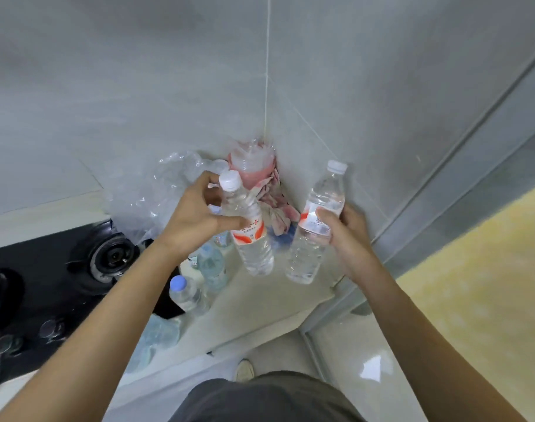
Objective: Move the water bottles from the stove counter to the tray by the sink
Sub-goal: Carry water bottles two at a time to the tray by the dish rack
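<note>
Head view, left to right. At 9 o'clock we see a black gas stove [47, 269] set in the pale worktop [260, 303], one burner [114, 257] in plain sight. Beside the stove's right edge stand two more water bottles: a blue-capped bottle [185, 292] and, at its 1 o'clock, a clear bottle [213, 264] partly hidden by the left forearm. Crumpled clear plastic wrap [165, 190] lies toward the wall at 11 o'clock.

Our left hand [196, 217] is curled round the left bottle [248, 229], thumb across the red-and-white label, fingers behind the neck. This bottle is off the worktop, white cap tilted toward 11 o'clock.

In the wall corner at 12 o'clock sits a pink bundle [254, 169] of plastic and cloth.

Our right hand [342, 236] grips the right bottle [318, 223] round its labelled middle, fingers wrapped on the near side. This bottle is also held clear of the worktop, cap tilted toward 1 o'clock. The two held bottles are near each other, not touching; their bases converge.

At 3 o'clock, yellow flooring [479, 284].
</note>
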### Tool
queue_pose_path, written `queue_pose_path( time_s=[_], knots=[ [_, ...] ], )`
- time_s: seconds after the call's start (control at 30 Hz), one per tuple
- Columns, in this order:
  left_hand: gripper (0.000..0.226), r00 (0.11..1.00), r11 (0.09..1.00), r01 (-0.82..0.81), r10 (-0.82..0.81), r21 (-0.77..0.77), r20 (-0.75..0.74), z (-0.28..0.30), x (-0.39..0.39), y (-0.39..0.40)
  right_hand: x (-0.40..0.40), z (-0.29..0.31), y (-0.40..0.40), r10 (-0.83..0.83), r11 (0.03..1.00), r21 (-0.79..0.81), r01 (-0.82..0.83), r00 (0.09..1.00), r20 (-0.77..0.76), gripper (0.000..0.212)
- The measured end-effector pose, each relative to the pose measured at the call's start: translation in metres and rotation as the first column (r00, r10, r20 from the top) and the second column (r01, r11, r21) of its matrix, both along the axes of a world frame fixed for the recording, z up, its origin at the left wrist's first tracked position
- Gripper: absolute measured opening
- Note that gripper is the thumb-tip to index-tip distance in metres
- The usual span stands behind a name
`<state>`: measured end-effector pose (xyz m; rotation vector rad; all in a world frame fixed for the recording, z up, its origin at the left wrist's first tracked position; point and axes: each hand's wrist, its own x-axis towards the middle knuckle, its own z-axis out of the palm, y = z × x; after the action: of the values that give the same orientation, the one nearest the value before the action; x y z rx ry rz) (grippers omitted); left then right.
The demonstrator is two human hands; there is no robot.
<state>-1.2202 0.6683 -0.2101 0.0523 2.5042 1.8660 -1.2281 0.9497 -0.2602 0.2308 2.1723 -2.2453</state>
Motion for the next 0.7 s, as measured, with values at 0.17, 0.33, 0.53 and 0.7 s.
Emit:
queue_pose_path(
  time_s=[0.17,0.33,0.53,0.7],
  knots=[
    [0.059,0.985,0.854,-0.17,0.15,0.491,0.08,0.016,0.071,0.015,0.041,0.045,-0.016,0.181,0.955,-0.244,-0.169,0.983,0.03,0.053],
    [0.054,0.928,0.634,-0.372,0.227,0.678,0.297,0.02,0.169,0.042,0.102,0.057,-0.037,0.503,0.795,-0.464,-0.39,0.852,0.147,0.076],
    [0.062,0.827,0.553,-0.562,0.372,0.615,0.422,0.02,0.295,0.015,0.19,0.048,-0.102,0.729,0.64,-0.48,-0.6,0.672,0.13,0.086],
    [0.079,0.697,0.341,-0.699,0.522,0.628,0.492,0.013,0.418,-0.042,0.277,0.052,-0.186,0.884,0.443,-0.518,-0.732,0.454,0.114,0.06]
  ],
)
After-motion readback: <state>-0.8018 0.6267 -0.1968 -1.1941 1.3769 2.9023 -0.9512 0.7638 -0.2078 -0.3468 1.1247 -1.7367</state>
